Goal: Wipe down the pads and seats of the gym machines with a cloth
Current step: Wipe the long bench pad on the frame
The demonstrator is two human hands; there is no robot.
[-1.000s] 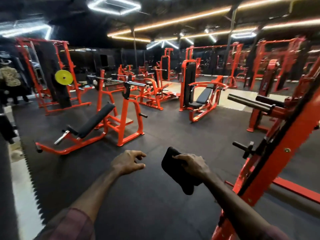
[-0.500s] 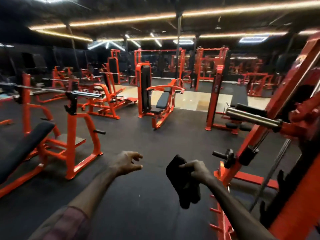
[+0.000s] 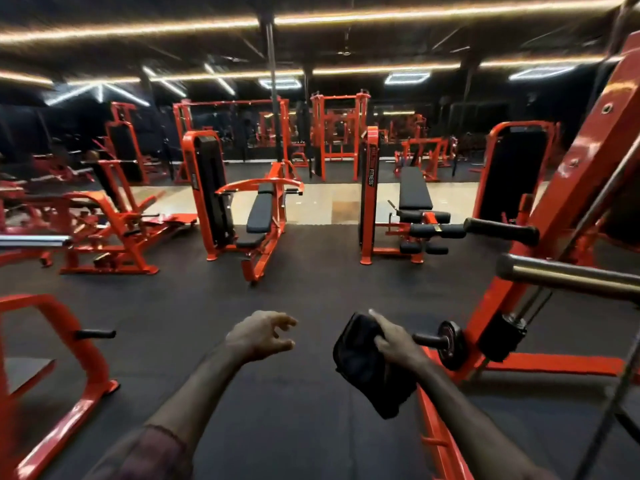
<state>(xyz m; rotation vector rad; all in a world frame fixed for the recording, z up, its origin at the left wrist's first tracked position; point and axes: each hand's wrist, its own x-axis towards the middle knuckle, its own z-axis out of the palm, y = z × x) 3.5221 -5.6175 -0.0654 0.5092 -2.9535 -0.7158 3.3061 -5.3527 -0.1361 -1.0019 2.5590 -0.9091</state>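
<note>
Underfoot, a dark rubber floor (image 3: 311, 289) spreads wide and bare between the machines, giving way to a pale tiled strip (image 3: 325, 206) further off. Hard against the right side rises an orange machine frame (image 3: 568, 188), its slanted upright running from the floor to the top corner, with a steel bar (image 3: 568, 277) and a black padded roller (image 3: 502, 231) jutting leftward from it, and a small weight plate on a peg (image 3: 450, 344) near its foot. At the left edge stands another orange frame (image 3: 65, 344) with a short black handle. Across the open floor sit two stations well apart from each other: a chest press machine (image 3: 242, 209) with its black seat and back pad (image 3: 260, 213), and to its right a bench station (image 3: 405, 209) with a long black pad (image 3: 414, 188) and leg rollers. More orange racks crowd the dim background, blurred.

Nearest, both forearms reach forward over the bare floor. The right hand (image 3: 396, 342) grips a dark cloth (image 3: 363, 365), fingers curled over its upper edge so most of the fabric hangs below and to the left of the knuckles, just beside the peg of the weight plate. The left hand (image 3: 259, 336) holds nothing, its fingers loosely spread and slightly curled, near the cloth without touching it.
</note>
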